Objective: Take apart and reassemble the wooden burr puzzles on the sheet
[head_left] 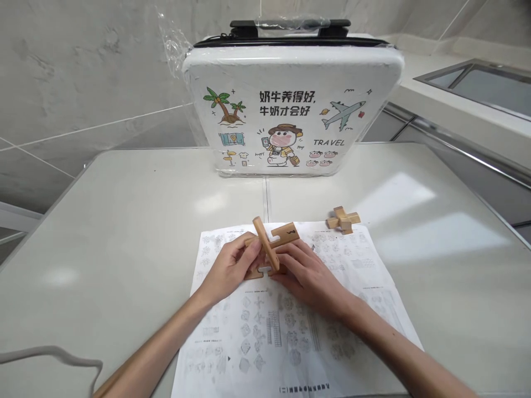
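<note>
Several brown wooden puzzle pieces are together between my hands, above a printed sheet (290,354). A long slanted puzzle piece (266,243) crosses a notched puzzle piece (286,234) with a dark mark on its end. My left hand (232,262) is closed on the pieces, its thumb against the slanted one. My right hand (305,273) has its fingers curled round the right side of the same group. Below them, partly covered by my fingers, shows another notched puzzle piece (253,275). How the pieces fit together inside my fingers is hidden.
A cross-shaped wooden puzzle (343,220) rests at the sheet's upper right edge. Behind stands a white case (294,72) in clear plastic wrap with a black handle. A grey cable (53,350) lies at the left on the pale table (136,204).
</note>
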### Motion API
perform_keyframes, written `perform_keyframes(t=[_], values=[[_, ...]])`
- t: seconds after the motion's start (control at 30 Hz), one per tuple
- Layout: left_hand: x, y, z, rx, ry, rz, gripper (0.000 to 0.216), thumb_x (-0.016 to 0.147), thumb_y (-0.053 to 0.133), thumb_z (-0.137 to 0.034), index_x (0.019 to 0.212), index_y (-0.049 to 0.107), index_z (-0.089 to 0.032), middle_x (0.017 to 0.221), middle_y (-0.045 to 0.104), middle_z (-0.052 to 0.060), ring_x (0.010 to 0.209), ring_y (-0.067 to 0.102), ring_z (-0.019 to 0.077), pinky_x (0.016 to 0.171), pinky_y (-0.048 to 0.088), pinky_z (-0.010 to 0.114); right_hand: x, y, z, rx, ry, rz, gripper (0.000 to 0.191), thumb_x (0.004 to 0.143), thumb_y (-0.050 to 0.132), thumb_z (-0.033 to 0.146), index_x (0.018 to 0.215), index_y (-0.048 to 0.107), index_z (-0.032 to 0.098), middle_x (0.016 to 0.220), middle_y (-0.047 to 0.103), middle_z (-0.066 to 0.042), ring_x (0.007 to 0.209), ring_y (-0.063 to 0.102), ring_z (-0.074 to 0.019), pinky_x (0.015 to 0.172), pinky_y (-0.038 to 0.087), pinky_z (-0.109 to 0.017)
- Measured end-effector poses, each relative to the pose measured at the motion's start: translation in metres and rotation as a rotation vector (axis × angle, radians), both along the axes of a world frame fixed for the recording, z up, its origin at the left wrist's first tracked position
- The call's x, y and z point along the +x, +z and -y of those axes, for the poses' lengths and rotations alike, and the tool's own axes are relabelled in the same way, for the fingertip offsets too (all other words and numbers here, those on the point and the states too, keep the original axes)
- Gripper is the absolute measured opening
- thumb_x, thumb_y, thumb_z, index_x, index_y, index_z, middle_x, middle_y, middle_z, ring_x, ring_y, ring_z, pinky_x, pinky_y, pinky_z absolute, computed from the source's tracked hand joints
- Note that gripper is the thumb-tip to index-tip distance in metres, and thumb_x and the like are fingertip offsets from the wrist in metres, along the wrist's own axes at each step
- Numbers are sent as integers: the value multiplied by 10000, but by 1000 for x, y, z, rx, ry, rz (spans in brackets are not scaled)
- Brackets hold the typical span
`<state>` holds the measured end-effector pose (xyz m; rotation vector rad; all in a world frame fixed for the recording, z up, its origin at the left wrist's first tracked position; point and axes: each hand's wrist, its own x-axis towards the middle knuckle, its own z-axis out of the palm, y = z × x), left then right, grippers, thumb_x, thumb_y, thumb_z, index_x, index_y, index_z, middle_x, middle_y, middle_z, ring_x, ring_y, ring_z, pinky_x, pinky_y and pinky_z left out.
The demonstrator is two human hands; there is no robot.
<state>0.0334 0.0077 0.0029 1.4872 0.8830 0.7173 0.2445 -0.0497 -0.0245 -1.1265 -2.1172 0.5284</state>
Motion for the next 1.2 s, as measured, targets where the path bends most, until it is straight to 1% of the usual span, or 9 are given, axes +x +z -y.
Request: perform_keyframes(t=[0.17, 0.27, 0.43, 0.6, 0.67, 0.8, 0.97, 1.03, 1.2], values=[[-2, 5, -4, 83, 17, -58, 411, 1099, 463, -519, 903, 616, -192, 735, 566, -8, 635, 493, 131, 630, 435, 286, 5, -2, -1, -74, -78, -14, 132, 1017, 673, 166, 1131, 653, 230, 1094, 705, -102, 1006, 634, -280, 837, 604, -449], [-4, 6, -6, 153, 37, -145, 396, 1111, 439, -472, 883, 610, -197, 744, 574, -9, 654, 512, 134, 652, 438, 285, 7, -1, -1, -103, -104, 8, 69, 1056, 618, 190, 1076, 673, 227, 996, 693, -85, 922, 626, -257, 789, 580, -414], [-7, 5, -9, 302, 142, -243, 360, 1116, 428, -409, 866, 589, -206, 761, 596, -14, 668, 537, 131, 662, 426, 280, 12, 3, -3, -110, -240, 37, 187, 1094, 521, 247, 972, 661, 220, 914, 671, -70, 839, 611, -239, 717, 501, -366], [-8, 3, -10, 440, 247, -313, 276, 1102, 461, -325, 887, 590, -211, 727, 616, -31, 626, 536, 122, 652, 429, 268, 23, 12, -7, -348, -617, -219, 334, 1099, 511, 492, 910, 617, 237, 715, 602, 4, 604, 498, -171, 578, 395, -310], [-8, 0, -9, 479, 255, -346, 249, 1101, 462, -294, 919, 610, -212, 722, 624, -33, 605, 537, 121, 629, 426, 263, 28, 17, -9, -422, -661, -429, 387, 1093, 506, 540, 868, 581, 234, 714, 578, 11, 601, 478, -155, 567, 389, -297], [-7, -9, -7, 665, 211, -426, 233, 1111, 457, -258, 1016, 664, -214, 753, 664, -15, 625, 552, 136, 636, 431, 273, 27, 29, -9, -595, -383, -858, 324, 1105, 506, 522, 1012, 614, 230, 873, 645, -14, 654, 524, -136, 549, 400, -271], [-7, -17, -7, 910, 142, -512, 226, 1119, 453, -245, 1106, 674, -203, 837, 725, 20, 684, 584, 166, 677, 442, 306, 12, 37, 3, -731, -24, -972, 265, 1128, 487, 480, 1066, 583, 241, 913, 730, -29, 628, 639, -138, 523, 426, -268], [-6, -18, -7, 948, 119, -505, 193, 1110, 468, -223, 1119, 659, -199, 852, 737, 23, 697, 608, 170, 694, 453, 316, 4, 38, 8, -729, 23, -942, 262, 1133, 475, 479, 1081, 578, 244, 906, 743, -30, 625, 662, -145, 533, 441, -276], [-4, -18, -4, 980, 88, -515, 199, 1097, 466, -181, 1108, 662, -211, 797, 728, 7, 669, 642, 166, 716, 447, 336, -12, 37, 15, -700, 8, -911, 253, 1139, 456, 484, 1147, 550, 250, 986, 777, -54, 623, 684, -145, 526, 423, -279]])
